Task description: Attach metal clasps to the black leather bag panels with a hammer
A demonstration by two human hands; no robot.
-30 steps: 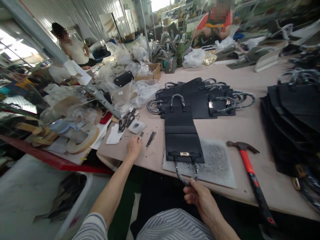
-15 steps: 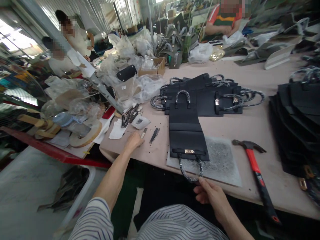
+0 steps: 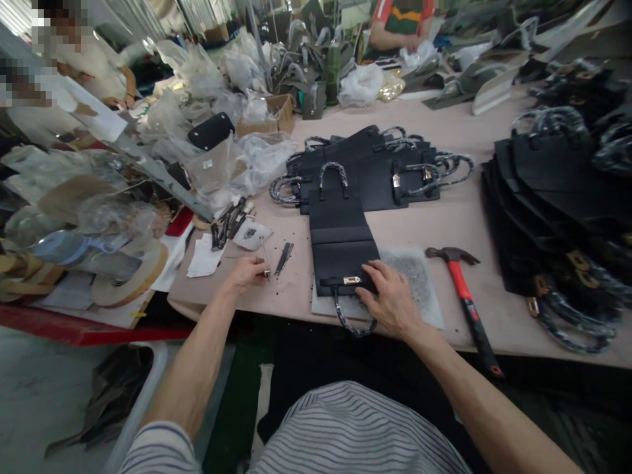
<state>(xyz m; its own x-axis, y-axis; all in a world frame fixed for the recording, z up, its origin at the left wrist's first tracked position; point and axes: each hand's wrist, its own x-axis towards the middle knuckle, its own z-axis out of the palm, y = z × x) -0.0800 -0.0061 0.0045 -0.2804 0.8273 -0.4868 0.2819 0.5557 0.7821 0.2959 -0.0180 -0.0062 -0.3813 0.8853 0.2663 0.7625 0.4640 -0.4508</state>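
A black handbag panel (image 3: 340, 260) lies unfolded toward me, with a gold clasp (image 3: 352, 280) and a plastic-wrapped handle (image 3: 353, 324) at its near end. My right hand (image 3: 390, 296) rests on the panel's near right corner, fingers apart beside the clasp. Left of the panel, my left hand (image 3: 247, 273) is closed on a slim metal tool (image 3: 263, 253), upright between its fingertips; its exact kind is unclear. More slim metal tools (image 3: 284, 258) lie on the table just right of that hand. Under the panel's near end is a worn pale board (image 3: 422, 283).
A claw hammer (image 3: 461, 289) with a red and black handle lies right of the board. Black bag panels (image 3: 385, 174) lie behind, and more are piled (image 3: 518, 224) at right. Plastic bags and a tape roll (image 3: 143, 276) crowd the left. A co-worker (image 3: 402, 29) sits across the table.
My right hand has moved from the near handle up onto the panel beside the clasp. My left hand now has the slim metal tool raised upright. The view has shifted to the right.
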